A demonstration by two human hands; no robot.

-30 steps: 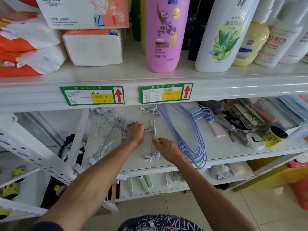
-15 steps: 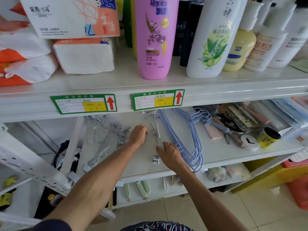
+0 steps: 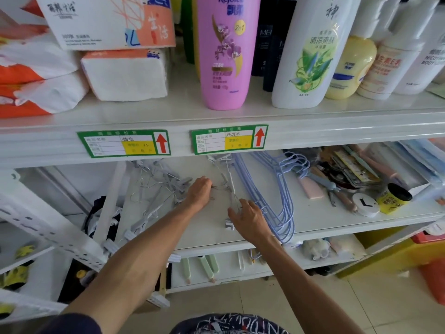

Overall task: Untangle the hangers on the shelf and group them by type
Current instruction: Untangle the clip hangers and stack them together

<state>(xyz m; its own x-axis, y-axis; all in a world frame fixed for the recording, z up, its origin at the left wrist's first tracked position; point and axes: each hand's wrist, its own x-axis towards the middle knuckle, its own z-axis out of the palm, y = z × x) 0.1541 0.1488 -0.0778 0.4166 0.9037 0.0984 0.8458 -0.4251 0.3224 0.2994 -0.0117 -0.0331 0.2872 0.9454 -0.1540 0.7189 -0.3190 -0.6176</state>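
A white clip hanger (image 3: 231, 183) lies front to back on the middle shelf (image 3: 313, 222). My left hand (image 3: 199, 192) is closed on its thin wire hook at the left side. My right hand (image 3: 250, 219) rests over its near end, thumb and forefinger pinching the wire just above the near clip (image 3: 229, 224). A bundle of light blue wire hangers (image 3: 277, 208) lies right of my right hand, touching it. A tangle of grey clip hangers (image 3: 156, 191) sits left of my left hand, spilling over the shelf's front edge.
Right of the blue hangers lie a pink block (image 3: 313, 189), pliers (image 3: 337, 196), a white round disc (image 3: 366, 204) and a yellow jar (image 3: 393, 198). The upper shelf holds tissue packs (image 3: 125, 73) and a pink bottle (image 3: 224, 51). Its front edge (image 3: 337, 136) overhangs the hangers.
Both hands stay on the white clip hanger, which has shifted slightly right toward the blue hangers. The view has moved a little.
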